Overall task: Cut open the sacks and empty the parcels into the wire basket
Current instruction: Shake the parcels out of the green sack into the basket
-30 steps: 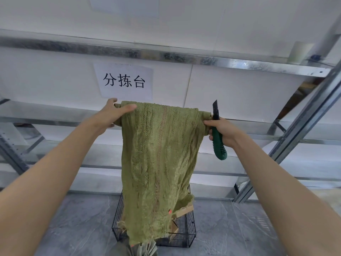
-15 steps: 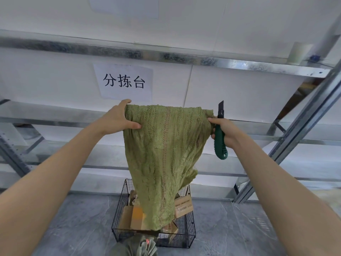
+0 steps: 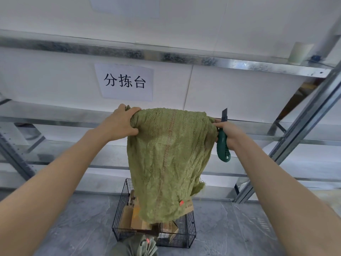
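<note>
Sack (image 3: 169,159) raised, hanging between hands (image 3: 120,124) (image 3: 227,133) (knife (image 3: 223,145) right).

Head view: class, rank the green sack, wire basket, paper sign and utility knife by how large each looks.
1. green sack
2. wire basket, partly hidden behind the sack
3. paper sign
4. utility knife, clearly smallest

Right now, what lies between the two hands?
In the head view, the green sack, held up by the left hand and right hand over the wire basket.
</note>
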`<state>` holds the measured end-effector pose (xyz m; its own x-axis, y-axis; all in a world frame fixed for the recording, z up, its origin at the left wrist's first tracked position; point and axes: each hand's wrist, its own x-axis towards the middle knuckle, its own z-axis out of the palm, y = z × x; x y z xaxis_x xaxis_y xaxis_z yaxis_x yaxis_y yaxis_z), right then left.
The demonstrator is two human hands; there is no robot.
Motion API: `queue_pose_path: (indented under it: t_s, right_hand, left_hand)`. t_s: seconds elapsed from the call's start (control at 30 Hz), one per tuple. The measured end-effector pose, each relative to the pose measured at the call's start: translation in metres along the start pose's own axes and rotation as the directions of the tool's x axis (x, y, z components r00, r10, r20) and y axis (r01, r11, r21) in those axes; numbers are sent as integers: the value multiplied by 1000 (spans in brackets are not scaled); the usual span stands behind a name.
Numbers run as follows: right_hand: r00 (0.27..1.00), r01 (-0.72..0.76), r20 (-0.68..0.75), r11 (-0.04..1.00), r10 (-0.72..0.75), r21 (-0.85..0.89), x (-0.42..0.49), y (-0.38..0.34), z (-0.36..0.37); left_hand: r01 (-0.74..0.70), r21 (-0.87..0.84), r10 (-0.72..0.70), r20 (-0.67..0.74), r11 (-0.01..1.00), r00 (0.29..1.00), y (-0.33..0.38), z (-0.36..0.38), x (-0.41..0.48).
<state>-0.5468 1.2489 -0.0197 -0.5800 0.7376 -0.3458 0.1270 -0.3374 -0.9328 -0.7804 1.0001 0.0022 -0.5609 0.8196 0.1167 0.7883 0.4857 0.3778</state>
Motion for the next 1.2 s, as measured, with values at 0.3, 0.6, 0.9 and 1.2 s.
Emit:
queue_pose_path:
  t_s: [0.3, 0.6, 0.9, 1.2]
  right_hand:
    - [988, 29, 154, 995, -15, -93, -11, -5, -4]
    - [951, 55, 310, 976, 14, -212, -21, -7, -1]
    - [981, 188, 15, 946, -191, -264, -9, -2, 14]
    - [979, 195, -26, 970, -201, -146, -7, 1, 12]
  left_hand:
    - [111, -400, -153, -74, 910, 985, -3, -15, -3]
    - [233, -661, -295, 19, 713, 955, -4, -19, -2]
    - [170, -805, -279, 6, 568, 960, -2, -8, 2]
    - [94, -515, -127, -30, 852, 991, 3, -5, 1]
